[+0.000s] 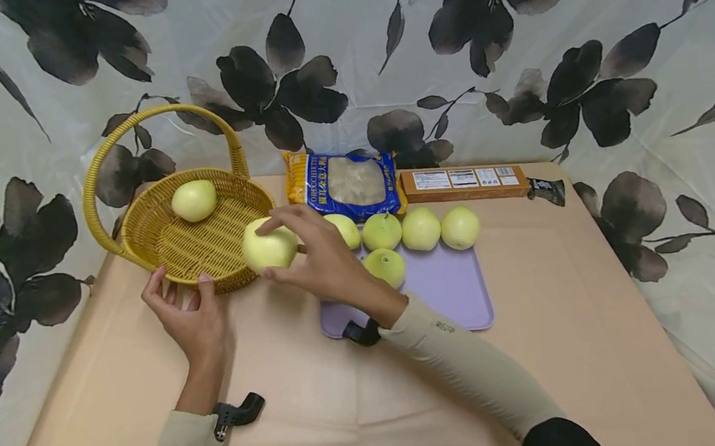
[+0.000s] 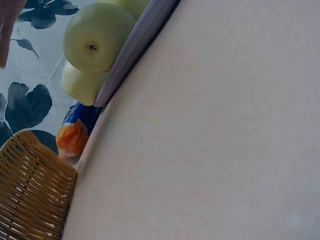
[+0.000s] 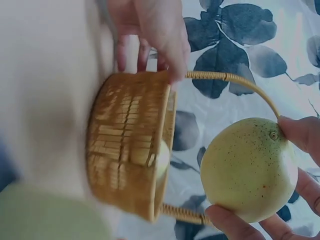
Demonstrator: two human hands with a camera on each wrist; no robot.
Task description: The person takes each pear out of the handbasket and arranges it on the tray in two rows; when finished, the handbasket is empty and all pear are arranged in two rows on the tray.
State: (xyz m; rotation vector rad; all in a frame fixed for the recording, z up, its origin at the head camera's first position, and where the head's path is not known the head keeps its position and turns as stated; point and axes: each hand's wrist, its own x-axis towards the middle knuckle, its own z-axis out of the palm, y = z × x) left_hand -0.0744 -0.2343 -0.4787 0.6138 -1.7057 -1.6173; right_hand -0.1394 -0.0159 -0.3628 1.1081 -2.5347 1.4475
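Observation:
My right hand [image 1: 325, 258] grips a round yellow-green pear [image 1: 271, 246], speckled around its stem end in the right wrist view. It hangs at the right rim of the woven yellow basket [image 1: 221, 286], which has a tall arched handle. One pear [image 1: 194, 200] lies inside the basket, toward the back. At the basket's near left side, my left hand [image 1: 188, 318] holds the rim, thumb over the edge and fingers against the outer wall. Several more pears [image 1: 420, 229] sit on a purple tray [image 1: 455, 292] to the right; my right forearm crosses the tray's near left part.
Behind the tray lies a blue and yellow pasta bag [image 1: 354, 184]. A long brown box [image 1: 466, 182] is to its right, with a small black packet [image 1: 547, 191] at its end. A floral cloth [image 1: 379, 48] hangs behind the beige table [image 1: 573, 317].

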